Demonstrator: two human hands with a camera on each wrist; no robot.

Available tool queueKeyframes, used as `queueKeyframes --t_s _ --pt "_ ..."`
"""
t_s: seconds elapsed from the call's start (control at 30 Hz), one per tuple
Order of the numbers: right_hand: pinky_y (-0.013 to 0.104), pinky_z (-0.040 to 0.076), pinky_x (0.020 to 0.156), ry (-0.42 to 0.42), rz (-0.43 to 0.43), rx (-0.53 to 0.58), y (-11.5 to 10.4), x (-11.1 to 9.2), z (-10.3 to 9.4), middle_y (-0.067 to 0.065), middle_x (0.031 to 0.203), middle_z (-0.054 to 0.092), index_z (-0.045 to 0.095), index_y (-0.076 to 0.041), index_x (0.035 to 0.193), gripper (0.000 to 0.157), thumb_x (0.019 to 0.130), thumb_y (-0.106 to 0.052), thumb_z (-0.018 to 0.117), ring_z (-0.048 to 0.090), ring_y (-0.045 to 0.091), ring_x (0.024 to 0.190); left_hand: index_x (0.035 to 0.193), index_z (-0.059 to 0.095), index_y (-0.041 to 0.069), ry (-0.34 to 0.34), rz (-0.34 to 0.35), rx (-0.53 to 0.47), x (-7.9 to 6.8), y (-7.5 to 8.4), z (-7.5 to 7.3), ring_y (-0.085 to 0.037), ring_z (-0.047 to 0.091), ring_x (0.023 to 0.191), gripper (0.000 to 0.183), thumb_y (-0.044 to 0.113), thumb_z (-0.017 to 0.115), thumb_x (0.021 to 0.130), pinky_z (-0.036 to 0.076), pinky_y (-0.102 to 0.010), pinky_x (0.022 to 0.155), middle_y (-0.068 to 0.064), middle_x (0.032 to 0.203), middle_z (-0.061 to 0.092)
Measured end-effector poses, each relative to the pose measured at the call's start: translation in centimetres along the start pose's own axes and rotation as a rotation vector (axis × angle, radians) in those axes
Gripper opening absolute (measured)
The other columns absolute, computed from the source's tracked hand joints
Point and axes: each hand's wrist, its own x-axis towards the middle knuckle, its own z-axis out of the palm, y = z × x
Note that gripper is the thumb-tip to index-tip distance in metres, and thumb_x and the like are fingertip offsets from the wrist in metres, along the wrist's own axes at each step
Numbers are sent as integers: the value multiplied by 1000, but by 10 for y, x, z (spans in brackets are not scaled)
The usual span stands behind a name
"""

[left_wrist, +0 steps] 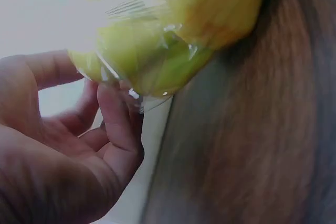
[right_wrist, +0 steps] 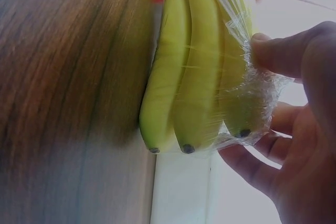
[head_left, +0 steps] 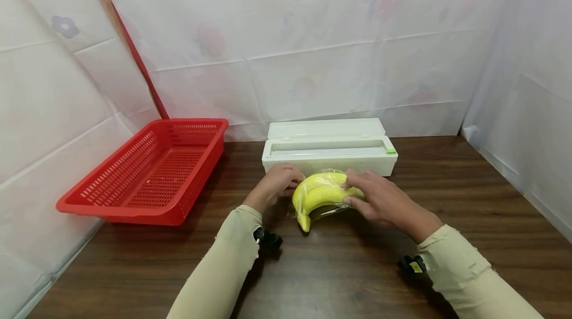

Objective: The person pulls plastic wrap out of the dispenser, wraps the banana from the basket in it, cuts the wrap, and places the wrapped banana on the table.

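Note:
A bunch of yellow bananas point(head_left: 319, 197) is partly covered in clear plastic wrap point(right_wrist: 254, 90), its stem toward the person in the head view. My right hand point(head_left: 380, 197) grips the right side of the bunch, thumb on the near face and fingers behind. Crinkled film gathers under that thumb in the right wrist view. At the bunch's left end, my left hand point(head_left: 279, 182) holds the wrapped fruit between thumb and bent fingers. A loose film edge shows beside its fingertips in the left wrist view. Behind the bananas sits a white plastic wrap dispenser point(head_left: 353, 165), lid raised.
To the left stands a red perforated basket point(head_left: 120, 214) on the brown wood-grain table point(head_left: 330, 279). The dispenser has a green slider point(head_left: 391, 150) at its right end and a white roll inside. White patterned sheets point(head_left: 313, 60) hang behind and at both sides.

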Motion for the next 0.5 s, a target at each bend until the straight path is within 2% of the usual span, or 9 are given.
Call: queueKeyframes --t_s 0.1,0.17,0.27,0.43,0.5 --pt "44 49 76 5 -2 9 1 0 0 -1 105 63 62 -16 109 21 92 -22 73 60 23 95 86 63 5 -24 -16 -60 2 -6 -4 -10 59 69 8 9 67 91 53 -27 63 -3 78 62" --pt "43 49 75 3 0 18 1 0 0 -2 104 63 62 -16 109 22 92 -21 74 59 22 93 83 56 6 -29 15 -53 2 -11 -6 -12 59 70 16 10 69 93 54 -28 62 -4 79 59" --pt "40 48 74 -6 15 29 0 0 1 -3 102 64 62 -17 109 22 92 -21 74 57 20 90 83 51 6 -36 88 -26 0 -14 -9 -15 60 73 21 9 70 93 55 -31 63 -6 82 55" --pt "39 46 72 -14 29 26 -1 0 -1 -5 101 64 62 -18 109 20 93 -22 73 56 17 88 95 63 1 -92 218 6 1 -16 -12 -17 61 78 6 5 68 93 57 -34 67 -7 88 61" --pt "39 46 72 -12 27 25 -1 0 -2 -4 101 64 62 -18 109 20 93 -22 73 56 17 87 101 68 0 -110 274 30 2 -16 -14 -17 62 80 9 4 67 93 57 -35 68 -8 92 65"
